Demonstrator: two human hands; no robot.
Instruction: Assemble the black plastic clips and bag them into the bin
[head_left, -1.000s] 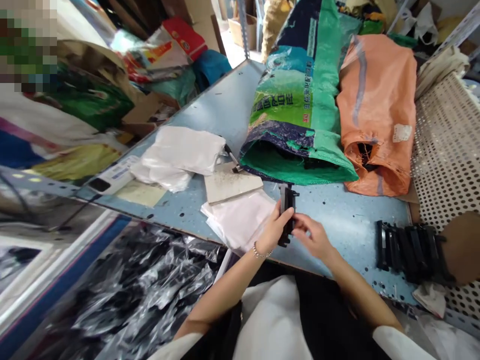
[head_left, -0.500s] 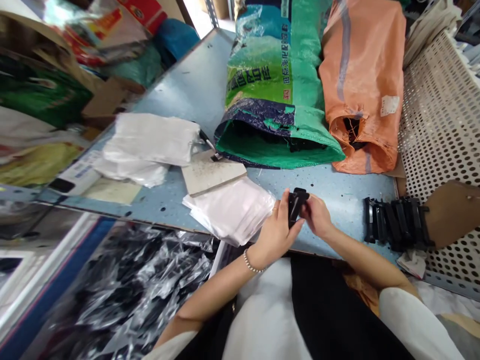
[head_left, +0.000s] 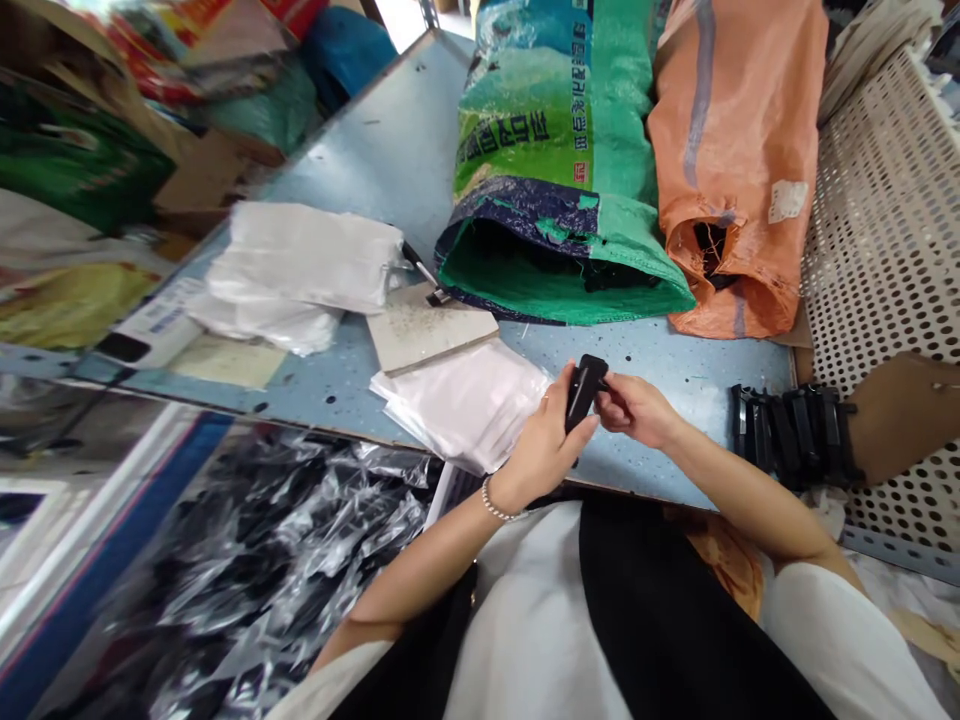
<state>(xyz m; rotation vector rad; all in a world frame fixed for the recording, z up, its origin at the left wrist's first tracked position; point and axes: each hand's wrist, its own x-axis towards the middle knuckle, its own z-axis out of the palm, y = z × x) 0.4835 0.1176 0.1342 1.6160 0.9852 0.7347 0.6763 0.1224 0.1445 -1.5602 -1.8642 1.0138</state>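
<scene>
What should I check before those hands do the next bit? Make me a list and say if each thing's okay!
1. Left hand gripping the black plastic part: ok.
2. Right hand close at the part's side: ok.
3. Right hand pinching something small: cannot tell; its curled fingers hide that.
4. Mouth of the green woven sack open: ok.
5. White stack squared up neatly: not ok; its edges are fanned out.
</scene>
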